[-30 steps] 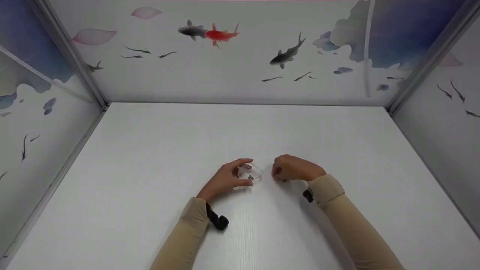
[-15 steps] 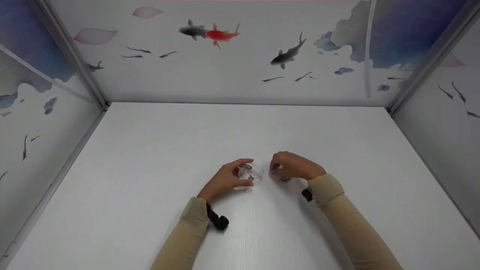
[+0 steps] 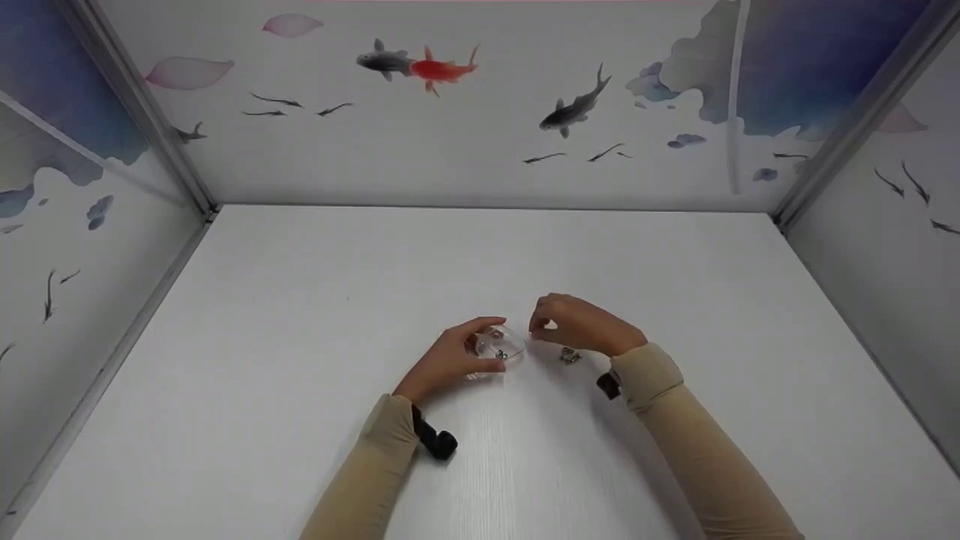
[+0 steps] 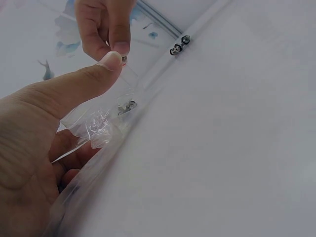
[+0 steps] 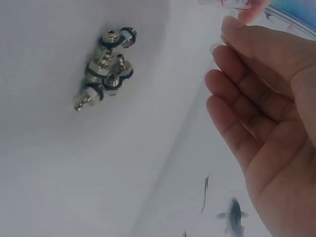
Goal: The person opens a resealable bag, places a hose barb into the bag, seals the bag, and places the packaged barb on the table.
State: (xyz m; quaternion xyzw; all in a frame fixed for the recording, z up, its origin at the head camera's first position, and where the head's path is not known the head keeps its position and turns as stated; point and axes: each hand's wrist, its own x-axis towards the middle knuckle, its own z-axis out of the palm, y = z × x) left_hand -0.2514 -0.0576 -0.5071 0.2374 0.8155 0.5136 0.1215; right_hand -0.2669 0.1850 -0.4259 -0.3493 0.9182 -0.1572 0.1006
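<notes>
My left hand point(image 3: 454, 352) holds a clear plastic bag point(image 3: 512, 341), its thumb and fingers spread around the mouth. Inside the bag lie a few small metal fittings point(image 4: 127, 107), showing through crinkled plastic in the left wrist view. Just right of the opening, my right hand point(image 3: 581, 324) pinches one small metal fitting point(image 4: 124, 60) between thumb and index finger; most of it is hidden by the fingertips. Below that hand, a small pile of metal hose fittings point(image 5: 106, 66) with barbed stems and dark rings sits on the white table point(image 3: 480, 255).
Printed panels point(image 3: 480, 135) with painted fish close off the back and both sides of the table. A small black device is strapped at each wrist, over beige sleeves point(image 3: 360, 472).
My right hand has lifted from the pile and moved left and away toward the bag, uncovering the fittings on the table. The left hand and bag stay in place.
</notes>
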